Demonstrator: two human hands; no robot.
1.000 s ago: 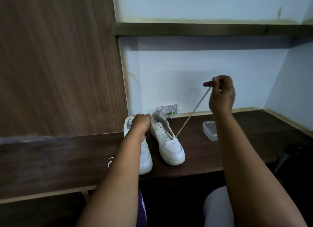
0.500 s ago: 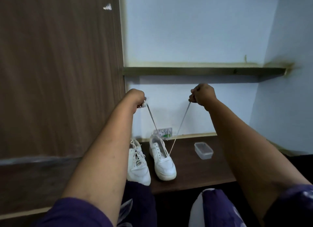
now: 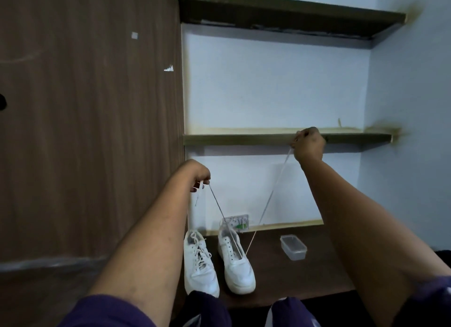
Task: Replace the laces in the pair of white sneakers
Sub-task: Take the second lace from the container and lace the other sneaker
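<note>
- head view: since the earlier frames both my hands have come well up off the desk; now my right hand [image 3: 309, 145] sits higher, level with the lower shelf [image 3: 234, 139] at about 1 o'clock, while my left hand [image 3: 198, 174] hangs lower near the middle.
- head view: my right fingers are curled round one end of the lace [image 3: 271, 195], and my left pinches the other end, with a short tail dangling below the knuckles.
- head view: both strands run taut, forming a v down to the right sneaker [image 3: 238, 265], meeting low on its eyelet row near the toe.
- head view: that sneaker stands on the dark desk [image 3: 305, 275] at 6 o'clock, just beside the left sneaker [image 3: 199, 265], which already looks fully laced.
- head view: a clear plastic box [image 3: 293, 247] rests at 4 o'clock, well apart from the shoes.
- head view: i judge the new lace has just gone through the bottom eyelets and i am evening its ends; they look unequal, so some slack should shift before crossing upward.
</note>
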